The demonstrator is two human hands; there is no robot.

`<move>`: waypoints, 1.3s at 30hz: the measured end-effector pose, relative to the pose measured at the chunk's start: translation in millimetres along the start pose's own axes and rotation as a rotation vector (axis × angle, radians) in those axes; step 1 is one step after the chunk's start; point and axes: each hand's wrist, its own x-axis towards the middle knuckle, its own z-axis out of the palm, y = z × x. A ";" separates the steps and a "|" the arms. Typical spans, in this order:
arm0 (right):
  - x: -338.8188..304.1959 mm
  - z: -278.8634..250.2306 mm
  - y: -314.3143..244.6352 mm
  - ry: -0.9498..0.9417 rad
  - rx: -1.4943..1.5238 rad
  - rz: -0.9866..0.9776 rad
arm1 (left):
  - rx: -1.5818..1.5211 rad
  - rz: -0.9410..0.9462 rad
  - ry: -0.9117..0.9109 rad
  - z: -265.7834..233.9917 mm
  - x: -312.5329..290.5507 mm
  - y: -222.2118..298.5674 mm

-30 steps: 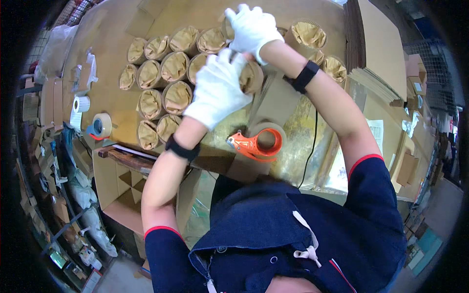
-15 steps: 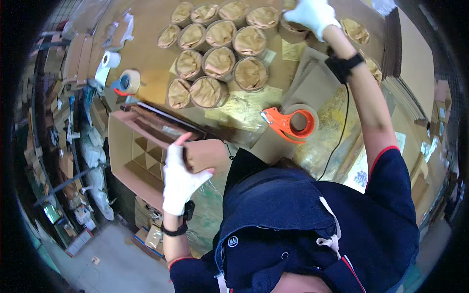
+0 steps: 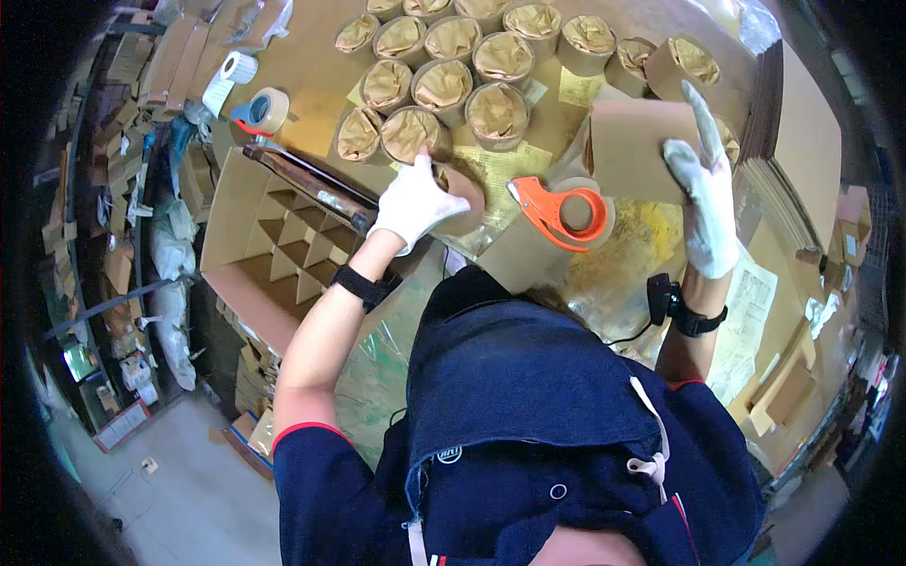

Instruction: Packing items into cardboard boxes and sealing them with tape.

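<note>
My left hand (image 3: 420,203), in a white glove, spreads its thumb and fingers around a rounded brown cardboard piece (image 3: 462,196), which looks like a cylinder; the hand covers part of it. Over the table to the right, my gloved right hand (image 3: 703,179) has a brown cardboard cylinder (image 3: 637,151) tipped on its side, against its thumb and stretched fingers. Several upright cardboard cylinders topped with crumpled brown paper (image 3: 442,85) stand in rows beyond the hands. An orange tape dispenser (image 3: 557,212) lies between the hands. An open carton (image 3: 250,297) with cardboard dividers is at the left.
A dark bar (image 3: 307,189) lies along the carton's far side. A second tape dispenser (image 3: 260,111) and a white roll (image 3: 238,66) lie at the far left. Flat cardboard sheets (image 3: 797,141) stand stacked at the right. Printed papers (image 3: 746,307) lie near my right wrist.
My right hand has come nearer from the far side, bringing a cylinder tipped sideways. My left hand has moved away from the carton, up and right, with the brown piece at its fingers.
</note>
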 end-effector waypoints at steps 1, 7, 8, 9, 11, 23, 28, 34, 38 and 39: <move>-5.6 -6.7 5.7 0.020 -0.001 0.015 | -0.169 0.006 -0.015 9.5 -0.7 -7.6; -27.9 -9.7 23.0 -0.012 0.183 0.076 | -0.753 -0.130 0.018 18.7 28.4 -3.9; -30.4 -8.9 25.8 -0.018 0.170 0.092 | -0.753 -0.136 0.021 20.8 28.3 -6.7; -33.1 -8.3 28.7 -0.002 0.177 0.091 | -0.958 -0.157 -0.020 17.8 28.3 -4.3; -39.6 -7.2 29.6 -0.012 0.192 0.100 | -1.293 -0.208 -0.064 9.9 21.9 -6.3; -53.5 19.3 35.6 -0.121 0.142 0.123 | -1.525 -0.060 0.676 -143.6 -122.9 -51.5; -52.8 33.7 41.6 -0.230 0.210 0.174 | -1.496 -0.199 0.859 -152.9 -180.4 -92.3; -47.6 75.7 32.7 -0.262 0.068 0.163 | -1.698 -0.508 0.628 -80.1 -174.4 -188.8; -40.7 113.2 24.4 -0.305 0.002 0.211 | -2.023 -0.484 0.275 -13.4 -160.0 -258.3; -39.8 123.0 21.9 -0.320 0.013 0.242 | -2.028 -0.495 0.231 -5.8 -155.3 -261.1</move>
